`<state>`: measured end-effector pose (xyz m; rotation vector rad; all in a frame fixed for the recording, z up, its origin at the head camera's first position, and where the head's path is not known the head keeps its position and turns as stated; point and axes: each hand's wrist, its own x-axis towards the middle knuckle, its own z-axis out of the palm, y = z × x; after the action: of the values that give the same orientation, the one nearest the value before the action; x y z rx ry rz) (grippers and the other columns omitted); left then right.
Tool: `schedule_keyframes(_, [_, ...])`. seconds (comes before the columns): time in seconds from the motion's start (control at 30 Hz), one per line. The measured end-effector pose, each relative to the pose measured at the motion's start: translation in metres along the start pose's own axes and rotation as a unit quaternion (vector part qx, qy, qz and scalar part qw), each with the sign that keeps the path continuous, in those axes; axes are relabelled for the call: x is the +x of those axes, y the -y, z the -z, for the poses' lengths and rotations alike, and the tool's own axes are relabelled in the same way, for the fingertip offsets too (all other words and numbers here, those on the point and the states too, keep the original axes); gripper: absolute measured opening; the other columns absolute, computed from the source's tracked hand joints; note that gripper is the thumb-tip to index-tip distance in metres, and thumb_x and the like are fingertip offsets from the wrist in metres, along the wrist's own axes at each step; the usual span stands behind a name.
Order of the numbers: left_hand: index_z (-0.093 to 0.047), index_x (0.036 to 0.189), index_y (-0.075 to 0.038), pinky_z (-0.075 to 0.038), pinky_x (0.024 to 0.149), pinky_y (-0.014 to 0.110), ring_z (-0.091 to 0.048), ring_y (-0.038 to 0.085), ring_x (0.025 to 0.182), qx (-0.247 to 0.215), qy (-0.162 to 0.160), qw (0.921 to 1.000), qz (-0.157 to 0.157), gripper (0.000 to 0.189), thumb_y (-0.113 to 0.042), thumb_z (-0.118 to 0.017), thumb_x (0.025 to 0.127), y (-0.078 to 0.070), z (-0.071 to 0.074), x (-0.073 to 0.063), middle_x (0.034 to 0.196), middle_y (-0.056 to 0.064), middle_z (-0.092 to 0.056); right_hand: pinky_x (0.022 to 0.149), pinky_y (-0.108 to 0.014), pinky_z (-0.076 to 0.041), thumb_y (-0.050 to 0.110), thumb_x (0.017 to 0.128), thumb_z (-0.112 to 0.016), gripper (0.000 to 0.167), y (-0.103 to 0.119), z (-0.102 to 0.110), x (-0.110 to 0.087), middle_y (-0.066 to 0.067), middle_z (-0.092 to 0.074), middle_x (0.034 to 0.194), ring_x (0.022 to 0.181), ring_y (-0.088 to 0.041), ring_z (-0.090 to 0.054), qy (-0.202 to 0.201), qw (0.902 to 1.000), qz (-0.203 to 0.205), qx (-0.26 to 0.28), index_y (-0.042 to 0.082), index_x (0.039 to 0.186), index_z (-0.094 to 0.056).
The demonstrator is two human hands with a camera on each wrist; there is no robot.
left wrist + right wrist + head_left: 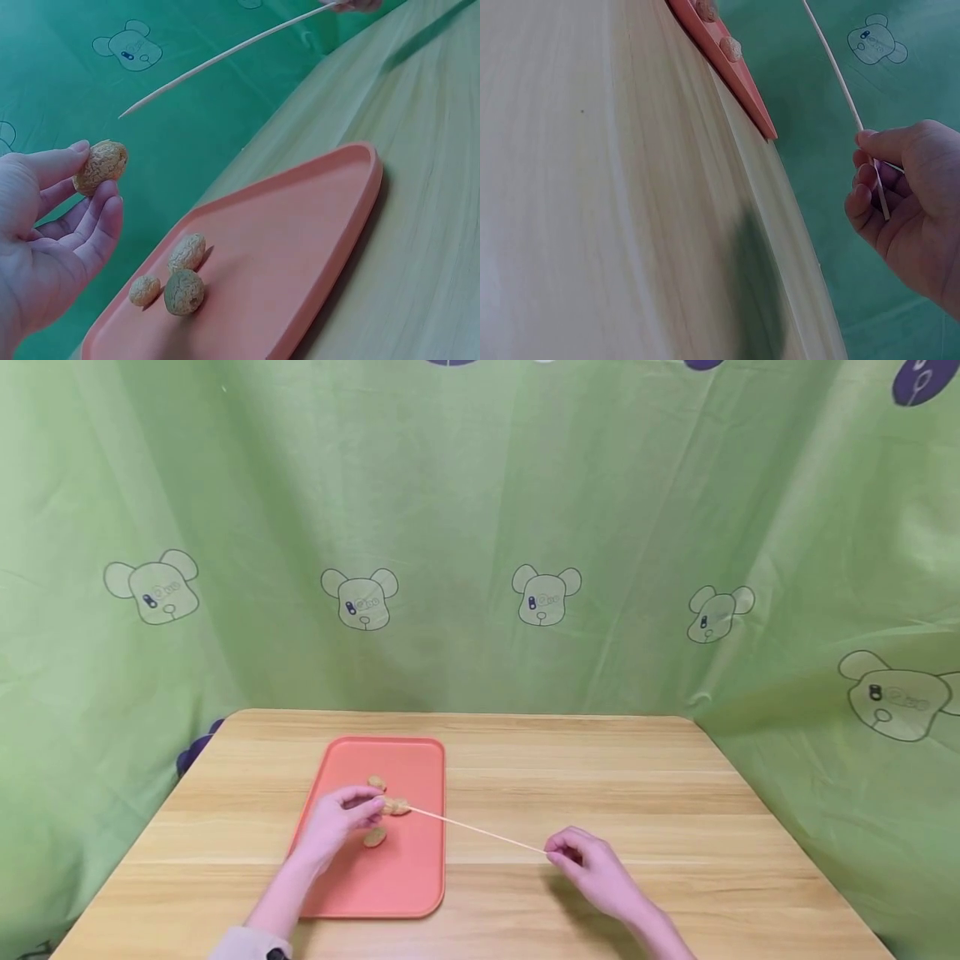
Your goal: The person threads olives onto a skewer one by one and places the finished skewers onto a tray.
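In the left wrist view, my left hand (52,217) pinches a brown, wrinkled, oval ball (103,165) between thumb and fingers, above a pink tray (262,247). A thin wooden skewer (480,831) slants across from the right, held near its rear end by my right hand (596,872). Its pointed tip is just short of the pinched ball in the left wrist view. The right wrist view shows the skewer's blunt end against the palm. Three similar balls lie on the tray: a pale one (187,253), a darker one (184,292) and a smaller one (145,290).
The tray lies on the left part of a light wooden table (637,777). Green curtains (465,668) printed with bear heads hang behind the table and along both its sides. My right hand is above bare wood, right of the tray's raised rim (444,827).
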<state>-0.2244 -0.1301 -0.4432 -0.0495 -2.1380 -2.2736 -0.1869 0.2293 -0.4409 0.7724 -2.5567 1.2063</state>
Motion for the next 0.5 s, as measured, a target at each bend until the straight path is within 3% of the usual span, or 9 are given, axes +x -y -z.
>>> schedule_keyframes(0.1, [-0.054,0.111,0.018,-0.056,0.067,0.026,-0.063,0.017,0.073,-0.005,0.006,1.0,0.001,0.032,0.003,-0.062,0.085,-0.001,-0.001,0.0,0.084,0.01,-0.065,0.055,-0.02,-0.046,0.006,0.086,-0.062,0.002,-0.006,-0.003,0.0,0.009,-0.056,0.079,0.068,-0.002,-0.048,-0.001,0.9999,0.009,0.005,0.007,0.085,-0.064])
schedule_keyframes(0.23, [-0.053,0.11,0.019,-0.056,0.068,0.026,-0.062,0.015,0.072,-0.008,0.015,0.9999,0.0,0.032,0.003,-0.062,0.084,-0.002,-0.003,-0.001,0.083,0.009,-0.064,0.053,-0.02,-0.045,0.009,0.087,-0.063,0.006,-0.014,-0.007,0.001,0.01,-0.055,0.078,0.067,-0.001,-0.048,-0.01,0.9992,0.039,0.009,0.004,0.085,-0.063])
schedule_keyframes(0.5, [-0.049,0.111,0.022,-0.056,0.07,0.027,-0.063,0.013,0.073,-0.014,0.045,0.9988,-0.013,0.036,0.002,-0.063,0.084,0.001,-0.003,-0.001,0.084,0.008,-0.066,0.055,-0.02,-0.045,0.001,0.085,-0.063,0.005,-0.01,-0.008,0.002,0.009,-0.055,0.079,0.068,-0.001,-0.047,0.008,0.9999,0.011,-0.005,0.006,0.086,-0.064])
